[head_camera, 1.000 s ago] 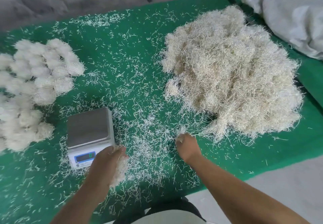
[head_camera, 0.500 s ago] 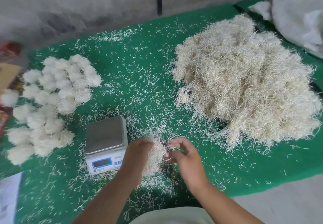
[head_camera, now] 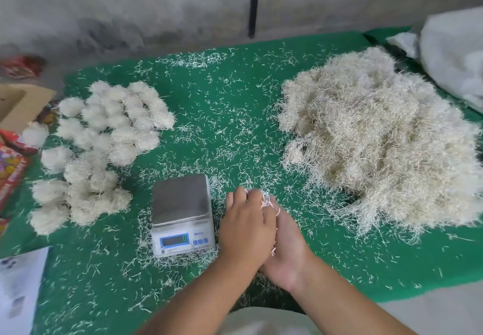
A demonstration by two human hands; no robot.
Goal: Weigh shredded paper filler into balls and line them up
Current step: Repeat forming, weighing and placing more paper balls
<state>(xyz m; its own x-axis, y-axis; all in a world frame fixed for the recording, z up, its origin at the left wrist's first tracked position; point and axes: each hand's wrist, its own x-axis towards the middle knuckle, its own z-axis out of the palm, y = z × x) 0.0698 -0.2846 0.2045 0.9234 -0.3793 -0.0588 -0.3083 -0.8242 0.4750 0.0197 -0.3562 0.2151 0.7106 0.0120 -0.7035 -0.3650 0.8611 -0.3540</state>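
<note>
My left hand (head_camera: 245,226) lies palm down over my right hand (head_camera: 288,252), which is palm up beneath it. The two are cupped together around a small wad of shredded paper (head_camera: 267,201); only a few strands poke out at the fingertips. Just left of the hands stands a small digital scale (head_camera: 180,199) with a bare steel plate. A big loose pile of shredded paper (head_camera: 379,138) fills the right side of the green mat (head_camera: 222,105). Several finished paper balls (head_camera: 104,138) sit in rows at the left.
Loose strands litter the mat. A white bag (head_camera: 457,55) lies at the far right. A cardboard box (head_camera: 15,105) and red packaging (head_camera: 10,170) sit past the mat's left edge, and white paper (head_camera: 18,287) lies at the lower left.
My right hand came in from the mat and slid under my left hand. The wad my left hand carried is now closed between both palms. The view shifted left.
</note>
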